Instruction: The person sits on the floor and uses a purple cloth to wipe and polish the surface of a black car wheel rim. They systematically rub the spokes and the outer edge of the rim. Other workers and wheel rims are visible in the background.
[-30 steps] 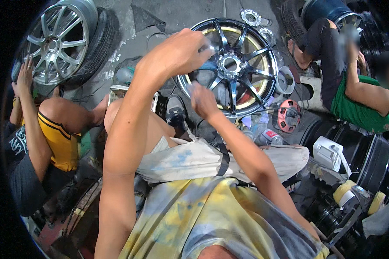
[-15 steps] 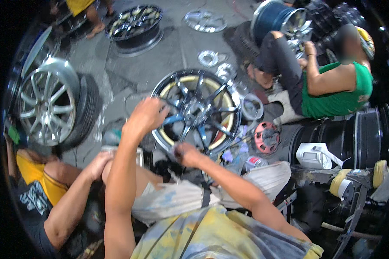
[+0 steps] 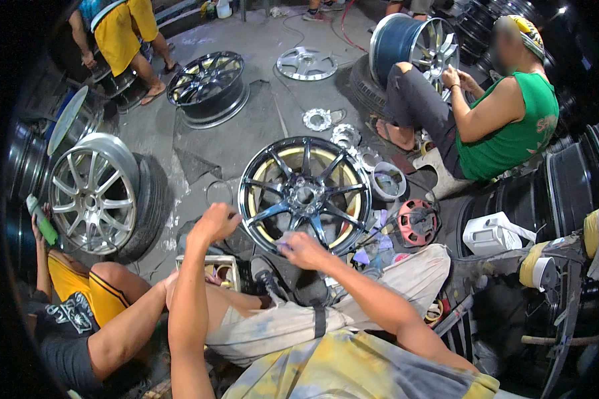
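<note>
A dark glossy multi-spoke wheel rim (image 3: 305,213) lies face up in front of me, with a yellowish band inside its edge. Just off its left edge is my left hand (image 3: 214,224), fingers curled; what they hold, if anything, is hidden. My right hand (image 3: 306,252) is over the rim's near edge, pinching a small lilac piece (image 3: 284,243) that looks like sandpaper. More lilac and grey pieces (image 3: 374,243) are scattered right of the rim, below a tub of dark liquid (image 3: 387,182).
A co-worker in green (image 3: 506,130) handles another wheel at the right. At lower left, another person's hand holds a green bottle (image 3: 42,221). A silver wheel (image 3: 93,199) leans on a tyre. A red disc (image 3: 417,222) and white jug (image 3: 496,231) stand at the right.
The view has tilted, bringing more of the far floor in. My left hand has dropped nearer to me along the rim's left side. My right hand stays at the near edge.
</note>
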Demonstrator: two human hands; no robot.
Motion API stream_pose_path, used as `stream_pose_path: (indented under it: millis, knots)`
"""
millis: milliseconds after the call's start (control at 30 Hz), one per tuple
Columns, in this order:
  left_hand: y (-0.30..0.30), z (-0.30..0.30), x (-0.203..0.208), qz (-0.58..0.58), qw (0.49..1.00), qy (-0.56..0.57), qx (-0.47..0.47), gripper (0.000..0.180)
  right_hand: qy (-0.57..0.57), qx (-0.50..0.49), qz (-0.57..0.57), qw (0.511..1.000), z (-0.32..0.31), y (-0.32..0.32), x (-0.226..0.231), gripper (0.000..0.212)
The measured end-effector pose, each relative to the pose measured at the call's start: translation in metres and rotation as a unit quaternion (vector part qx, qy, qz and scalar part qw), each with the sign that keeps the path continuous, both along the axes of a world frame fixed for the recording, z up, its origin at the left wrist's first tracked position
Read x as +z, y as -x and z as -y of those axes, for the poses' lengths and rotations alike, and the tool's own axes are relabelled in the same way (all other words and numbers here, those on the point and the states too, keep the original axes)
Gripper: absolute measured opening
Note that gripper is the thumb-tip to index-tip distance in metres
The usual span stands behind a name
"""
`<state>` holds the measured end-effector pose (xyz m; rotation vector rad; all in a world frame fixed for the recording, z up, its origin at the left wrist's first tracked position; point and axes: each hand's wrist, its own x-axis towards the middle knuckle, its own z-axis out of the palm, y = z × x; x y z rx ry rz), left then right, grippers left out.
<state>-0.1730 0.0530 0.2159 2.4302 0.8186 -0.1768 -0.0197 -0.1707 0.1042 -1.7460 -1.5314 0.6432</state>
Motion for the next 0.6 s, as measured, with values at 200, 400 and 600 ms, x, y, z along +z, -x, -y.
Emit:
stream_pose_path:
  millis: [200, 400, 600]
  knots:
    - [-0.032, 0.004, -0.011, 0.011, 0.999, -0.004, -0.053, 0.031, 0.037, -0.039, 0.077, 0.996, 0.035, -0.08, 0.008, 0.018]
    - [-0.074, 0.029, -0.015, -0.049, 0.993, 0.038, -0.099, 0.033, 0.045, -0.217, 0.079, 0.972, 0.105, -0.17, 0.006, 0.018]
    - [-0.075, 0.035, -0.096, -0.117, 0.982, 0.068, -0.13, 0.034, 0.056, -0.269, 0.131, 0.953, 0.124, -0.176, -0.03, 0.018]
